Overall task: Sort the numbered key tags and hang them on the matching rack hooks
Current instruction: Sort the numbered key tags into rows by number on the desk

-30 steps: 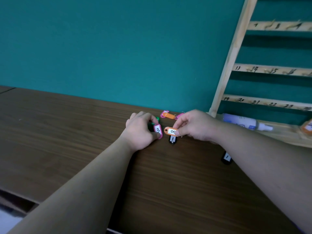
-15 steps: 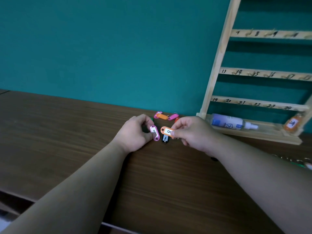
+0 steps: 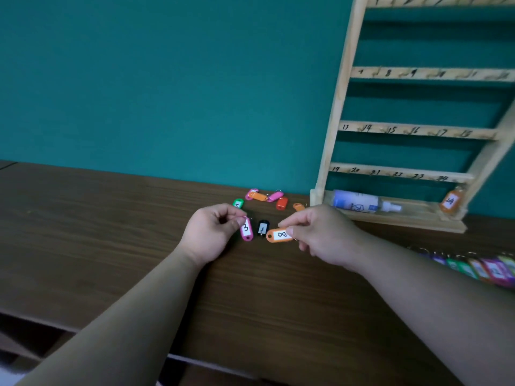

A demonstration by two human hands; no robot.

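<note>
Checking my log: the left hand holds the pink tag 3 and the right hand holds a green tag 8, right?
Not quite. In the head view the right hand holds tag 8, but that tag is orange, not green. The left hand does hold the pink tag 3.

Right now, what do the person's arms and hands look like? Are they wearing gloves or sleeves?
No gloves and no sleeves in view. The left hand and right hand are bare, with no rings that I can see. The left forearm and right forearm are bare too, with no watch or bracelet at the wrists.
</note>
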